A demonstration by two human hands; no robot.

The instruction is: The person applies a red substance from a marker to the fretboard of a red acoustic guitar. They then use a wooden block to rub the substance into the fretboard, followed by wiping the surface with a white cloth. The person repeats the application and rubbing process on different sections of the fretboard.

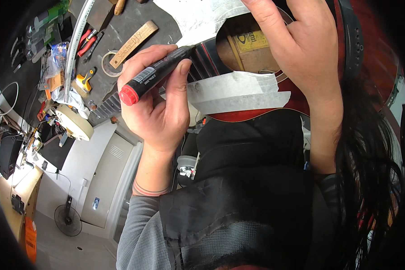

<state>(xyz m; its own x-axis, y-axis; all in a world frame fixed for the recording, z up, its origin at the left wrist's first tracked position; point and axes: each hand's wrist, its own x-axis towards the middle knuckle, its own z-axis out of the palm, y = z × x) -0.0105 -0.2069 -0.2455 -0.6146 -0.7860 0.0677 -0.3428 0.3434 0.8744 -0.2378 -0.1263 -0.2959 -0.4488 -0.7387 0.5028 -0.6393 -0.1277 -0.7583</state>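
A black marker with a red end (155, 74) is gripped in my left hand (155, 112), its far end over the fretboard (204, 58) of a dark red acoustic guitar (231, 115). Whether that end touches the frets, I cannot tell. Strips of whitish masking tape (238, 92) cover the top along the near side of the fretboard, and more tape (195, 18) lies on the far side. My right hand (308, 49) lies over the guitar's body beside the sound hole (233, 40), thumb stretched out; its fingertips are cut off by the upper edge. A yellow label shows inside the hole.
On the dark bench left of the guitar are a wooden strip (135, 44), a tape roll (107, 64), red-handled pliers (86, 44), a yellow-handled brush (85, 82) and a long metal ruler (76, 45). A standing fan (68, 220) is at the lower left. Dark hair hangs at the right.
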